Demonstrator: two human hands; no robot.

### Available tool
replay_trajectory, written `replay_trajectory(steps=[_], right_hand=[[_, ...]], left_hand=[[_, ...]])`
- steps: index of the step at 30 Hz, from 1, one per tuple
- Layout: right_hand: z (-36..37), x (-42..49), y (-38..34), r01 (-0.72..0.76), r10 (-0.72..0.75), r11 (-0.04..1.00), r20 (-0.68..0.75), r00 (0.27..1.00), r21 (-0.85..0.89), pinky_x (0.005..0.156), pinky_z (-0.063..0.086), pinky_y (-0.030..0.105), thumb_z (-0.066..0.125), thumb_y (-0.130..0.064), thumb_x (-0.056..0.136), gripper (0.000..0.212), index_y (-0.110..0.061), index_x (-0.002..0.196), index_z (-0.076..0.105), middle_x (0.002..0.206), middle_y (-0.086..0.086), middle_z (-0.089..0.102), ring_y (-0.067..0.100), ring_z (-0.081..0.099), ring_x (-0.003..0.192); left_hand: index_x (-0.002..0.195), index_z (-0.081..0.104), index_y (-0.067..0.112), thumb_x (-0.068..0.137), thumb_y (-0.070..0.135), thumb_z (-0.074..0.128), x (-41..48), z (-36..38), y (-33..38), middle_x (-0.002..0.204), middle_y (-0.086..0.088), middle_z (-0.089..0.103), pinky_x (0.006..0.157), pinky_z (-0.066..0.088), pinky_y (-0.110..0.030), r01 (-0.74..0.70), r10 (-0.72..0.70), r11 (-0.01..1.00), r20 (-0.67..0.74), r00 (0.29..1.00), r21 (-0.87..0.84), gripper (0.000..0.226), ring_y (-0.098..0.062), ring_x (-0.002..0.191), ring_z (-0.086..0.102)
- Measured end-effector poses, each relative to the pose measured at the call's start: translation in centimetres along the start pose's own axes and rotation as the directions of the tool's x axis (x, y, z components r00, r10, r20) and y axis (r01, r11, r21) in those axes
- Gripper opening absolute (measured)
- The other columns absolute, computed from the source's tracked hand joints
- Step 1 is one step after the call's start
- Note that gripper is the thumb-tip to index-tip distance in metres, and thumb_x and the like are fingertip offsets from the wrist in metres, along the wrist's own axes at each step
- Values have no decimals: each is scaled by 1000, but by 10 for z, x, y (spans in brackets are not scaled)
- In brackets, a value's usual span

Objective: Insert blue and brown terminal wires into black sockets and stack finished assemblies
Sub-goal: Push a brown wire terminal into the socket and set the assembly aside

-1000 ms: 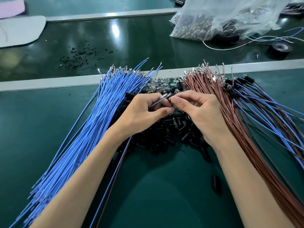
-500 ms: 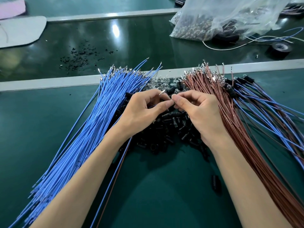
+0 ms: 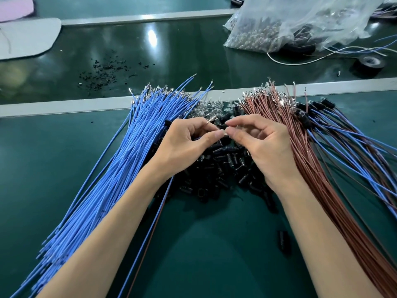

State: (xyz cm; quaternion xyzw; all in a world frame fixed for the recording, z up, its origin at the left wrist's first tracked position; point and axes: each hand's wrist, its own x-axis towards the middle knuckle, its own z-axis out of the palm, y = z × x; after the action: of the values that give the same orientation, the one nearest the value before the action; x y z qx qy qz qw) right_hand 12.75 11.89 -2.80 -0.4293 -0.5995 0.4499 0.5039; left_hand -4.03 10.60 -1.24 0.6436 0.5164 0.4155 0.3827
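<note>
Between the two wire fans: I am watching the left hand [image 3: 184,145] and the right hand [image 3: 264,147] meeting fingertip to fingertip above the heap of small black cylindrical plastic sockets [image 3: 217,168].
Left hand: it is pinching a single long blue insulated wire [image 3: 147,233] near its end, fingers curling in narrow; a bare metal terminal [image 3: 211,121] is poking out beyond them.
Right hand: thumb and forefinger are pinching one black socket [image 3: 224,125], the other fingers arching loosely.
Change: over the last second both hands are drifting slightly away from me and closing up; the stretch of blue wire formerly showing between the left fingers is now hiding behind them.
Meaning: I am judging that the terminal is lining up with the socket mouth; whether it is entering, I cannot tell.
Supplies: the fan of blue insulated wires [image 3: 120,160] is lying on the left, the fan of brown insulated wires [image 3: 300,151] on the right.
Finished stack: wired black sockets trailing blue and brown leads [image 3: 343,134] are lying at far right, apart from the hands.
Writing: I am finding no brand, label or legible text, neither on the clear plastic bag [image 3: 300,22] nor on the black tape roll [image 3: 369,62].
</note>
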Motion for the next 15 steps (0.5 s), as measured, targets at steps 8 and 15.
replay_trajectory(steps=[8,15], right_hand=[[0,-1,-3,3,-6,999,62,998,35,71,51,15,73,-5,82,22,-27,86,74,82,-7,74,5,66,75],[0,0,-2,-54,48,988,44,998,148,74,50,13,75,-10,80,16,-26,82,77,82,-6,75,4,67,79]], left_hand=[[76,66,23,88,19,67,-1,-1,1,51,19,51,50,30,-8,11,-11,1000,3,1000,-20,13,4,48,40],[77,66,18,88,16,67,0,-2,2,51,18,53,50,31,-7,12,-11,999,7,1000,-37,11,4,46,42]])
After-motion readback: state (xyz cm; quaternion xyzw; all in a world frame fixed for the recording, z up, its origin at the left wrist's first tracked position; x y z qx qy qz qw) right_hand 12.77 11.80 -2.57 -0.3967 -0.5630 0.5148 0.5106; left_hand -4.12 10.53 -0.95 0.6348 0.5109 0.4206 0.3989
